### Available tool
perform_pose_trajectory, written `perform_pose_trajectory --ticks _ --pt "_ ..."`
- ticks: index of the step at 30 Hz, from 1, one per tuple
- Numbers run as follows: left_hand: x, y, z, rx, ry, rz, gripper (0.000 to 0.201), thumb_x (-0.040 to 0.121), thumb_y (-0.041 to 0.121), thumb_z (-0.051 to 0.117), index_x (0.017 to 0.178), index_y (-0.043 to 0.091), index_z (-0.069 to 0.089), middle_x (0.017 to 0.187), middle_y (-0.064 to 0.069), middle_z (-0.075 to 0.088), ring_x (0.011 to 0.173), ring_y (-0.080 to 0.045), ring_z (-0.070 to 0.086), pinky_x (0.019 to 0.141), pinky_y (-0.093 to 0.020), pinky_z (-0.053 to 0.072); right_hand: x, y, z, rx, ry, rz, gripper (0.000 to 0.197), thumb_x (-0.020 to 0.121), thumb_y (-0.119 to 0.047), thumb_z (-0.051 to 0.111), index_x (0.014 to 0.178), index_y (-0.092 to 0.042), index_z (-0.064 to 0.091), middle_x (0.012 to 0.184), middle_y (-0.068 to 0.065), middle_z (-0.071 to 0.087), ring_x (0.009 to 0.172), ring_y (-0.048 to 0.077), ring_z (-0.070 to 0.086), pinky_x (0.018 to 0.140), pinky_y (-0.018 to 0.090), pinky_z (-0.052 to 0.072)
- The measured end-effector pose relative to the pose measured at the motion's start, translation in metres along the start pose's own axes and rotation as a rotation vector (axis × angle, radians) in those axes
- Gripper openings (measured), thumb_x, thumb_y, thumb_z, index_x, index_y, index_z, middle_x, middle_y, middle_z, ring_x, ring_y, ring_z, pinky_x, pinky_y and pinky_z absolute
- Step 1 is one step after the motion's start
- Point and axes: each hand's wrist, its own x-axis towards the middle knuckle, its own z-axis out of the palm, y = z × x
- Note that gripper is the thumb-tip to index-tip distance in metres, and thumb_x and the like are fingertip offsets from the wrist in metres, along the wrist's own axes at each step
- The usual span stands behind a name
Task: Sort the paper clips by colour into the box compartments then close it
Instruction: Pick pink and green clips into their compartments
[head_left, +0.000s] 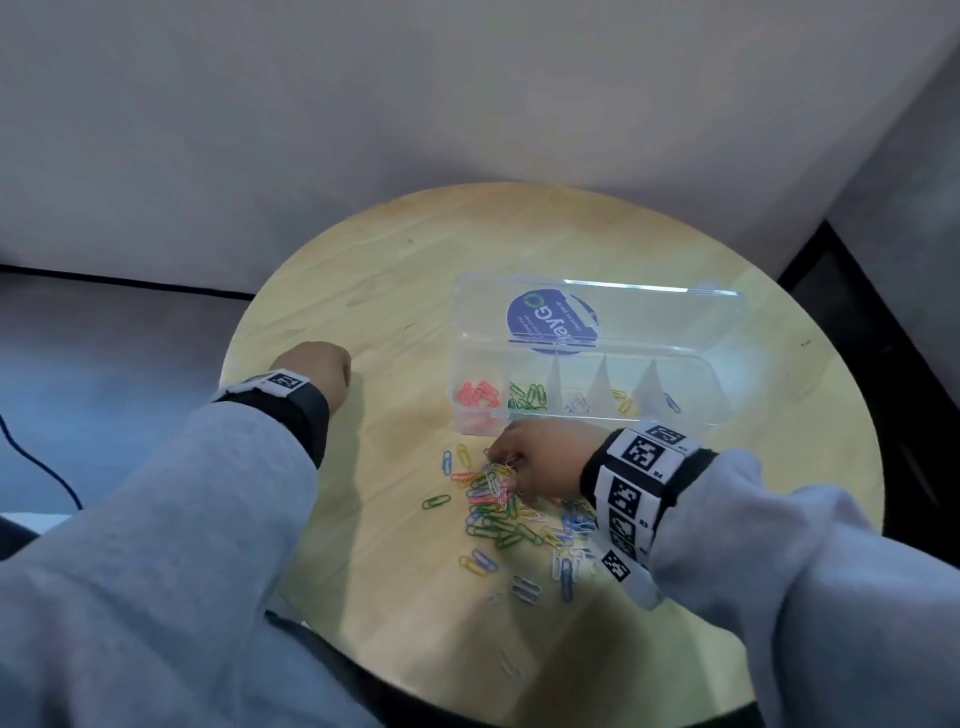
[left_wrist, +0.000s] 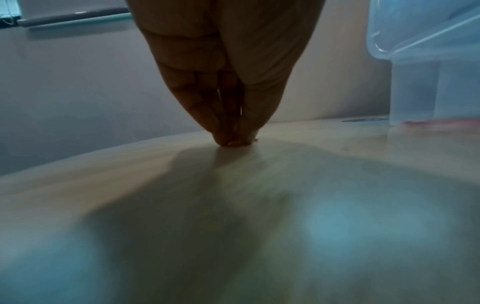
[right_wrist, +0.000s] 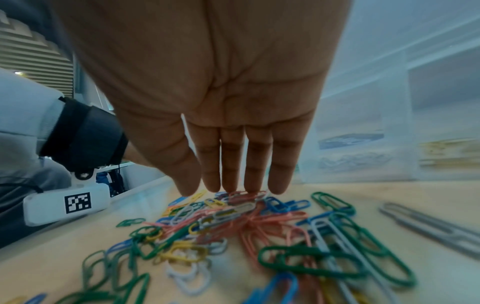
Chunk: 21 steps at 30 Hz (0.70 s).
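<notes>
Paper clips (head_left: 511, 512) lie heaped on the table (head_left: 395, 291) directly under the right hand (head_left: 540, 457), whose straight fingers (right_wrist: 255, 164) touch a pink one; picking is under way, and next comes a pinch. Beyond it, the open box (head_left: 587, 387) shows five compartments. The left hand (head_left: 314, 371) rests aside, fingers bunched, empty.

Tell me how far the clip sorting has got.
Barely begun. The box holds a few pink, green, white, yellow and blue clips, each colour apart. The right hand reaches straight fingers into the mixed pile. Most clips remain; the lid stands open.
</notes>
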Motion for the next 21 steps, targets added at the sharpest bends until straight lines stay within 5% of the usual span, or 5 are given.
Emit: perform_pose_trajectory --ticks 6,10,17,21 --pt "-0.009 -0.001 0.011 -0.196 0.085 -0.074 0.028 0.093 0.016 0.050 0.119 0.008 0.059 0.119 -0.013 0.062 0.105 -0.031 0.059 0.080 -0.029 0.044 -0.012 0.005 0.007 -0.005 0.012 0.023 0.043 0.087 -0.014 0.056 0.128 -0.026 0.054 0.125 -0.002 0.054 0.112 0.020 0.054 0.093 0.030 0.046" --pt "-0.008 -0.005 0.017 -0.270 0.005 -0.145 0.028 0.089 0.026 0.059 0.104 0.005 0.069 0.112 -0.010 0.068 0.103 -0.029 0.062 0.087 -0.032 0.046 -0.015 0.002 0.012 0.011 0.046 0.008 0.038 0.084 -0.015 0.059 0.120 -0.028 0.057 0.118 0.000 0.052 0.107 0.021 0.055 0.087 0.030 0.048" --pt "-0.019 -0.006 0.017 -0.335 -0.076 -0.135 0.035 0.086 0.035 0.062 0.106 0.006 0.068 0.108 -0.011 0.068 0.102 -0.028 0.062 0.091 -0.034 0.048 -0.009 -0.004 0.014 -0.066 0.080 -0.016 0.012 0.086 -0.021 0.059 0.098 -0.021 0.059 0.101 0.000 0.047 0.091 0.019 0.052 0.067 0.023 0.034" --pt "-0.042 0.005 0.003 -0.631 -0.093 -0.014 0.021 0.086 0.018 0.063 0.068 0.007 0.062 0.076 -0.013 0.064 0.074 -0.027 0.062 0.077 -0.032 0.050 -0.010 -0.001 0.012 -0.073 0.086 -0.024 0.008 0.084 -0.013 0.054 0.084 -0.021 0.055 0.094 -0.002 0.048 0.086 0.020 0.051 0.061 0.024 0.038"
